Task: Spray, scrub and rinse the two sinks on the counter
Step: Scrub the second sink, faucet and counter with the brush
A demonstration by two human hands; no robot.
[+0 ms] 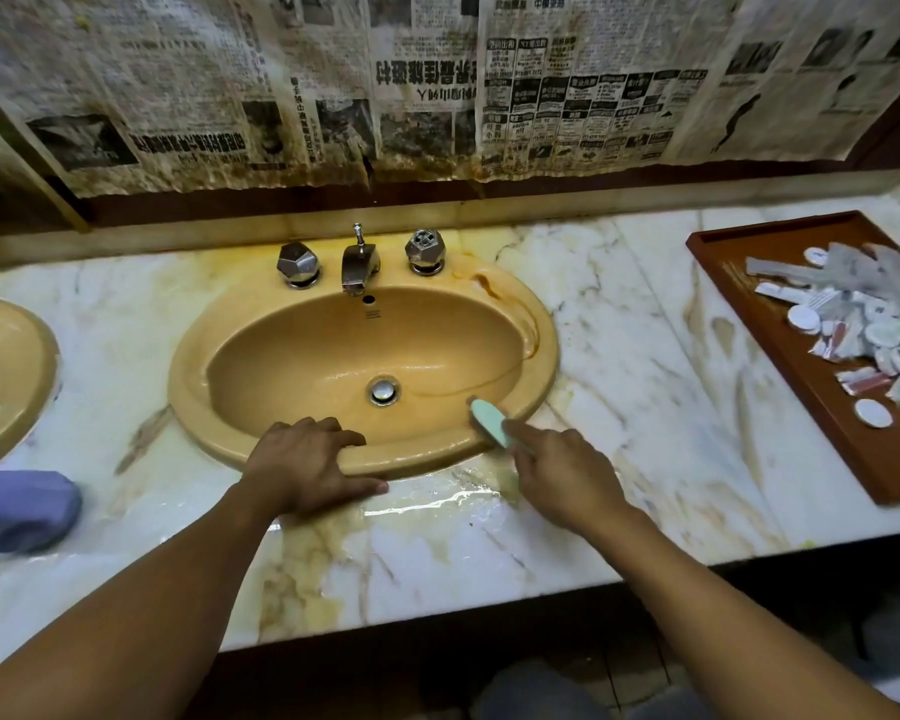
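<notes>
At the front rim of the oval mustard-yellow ceramic sink [188, 366], the left hand [307, 459] lies flat and loose, probably bracing. Just beside it, the right hand [567, 475] grasps a pale green scrub brush [489, 420], forefinger extended along it, likely to press the bristles onto that rim. A second matching sink [17, 366] waits well left on the marble tabletop [619, 356].

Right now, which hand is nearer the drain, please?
Left. The left hand rests on the sink rim before the drain; the right hand holds a brush farther right.
</notes>
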